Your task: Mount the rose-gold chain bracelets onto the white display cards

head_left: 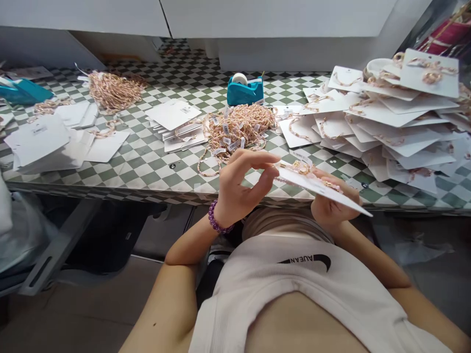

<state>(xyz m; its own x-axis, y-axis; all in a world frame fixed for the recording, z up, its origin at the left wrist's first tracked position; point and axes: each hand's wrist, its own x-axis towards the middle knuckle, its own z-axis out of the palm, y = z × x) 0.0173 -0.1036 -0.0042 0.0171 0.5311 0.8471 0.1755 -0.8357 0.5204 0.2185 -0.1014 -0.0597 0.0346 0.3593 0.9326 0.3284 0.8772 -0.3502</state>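
Observation:
A white jewelry card (331,195) is held tilted above the front edge of the table, with a pink and gold beaded bracelet (302,168) on its upper face. My right hand (335,202) grips the card from its right side, fingers curled behind and under it. At the card's left end, the thumb and index finger of my left hand (245,184) are pinched together; exactly what lies between them is hidden. Just beyond my left hand lies a heap of pink beaded strands (239,125) with small barcode tags.
Filled white cards with bracelets (401,115) are stacked high on the right. A teal tape dispenser (245,90) stands behind the heap. White cards (174,115) lie left of it, with more cards (39,142) farther left. A bundle of beaded strands (114,90) sits at the back left.

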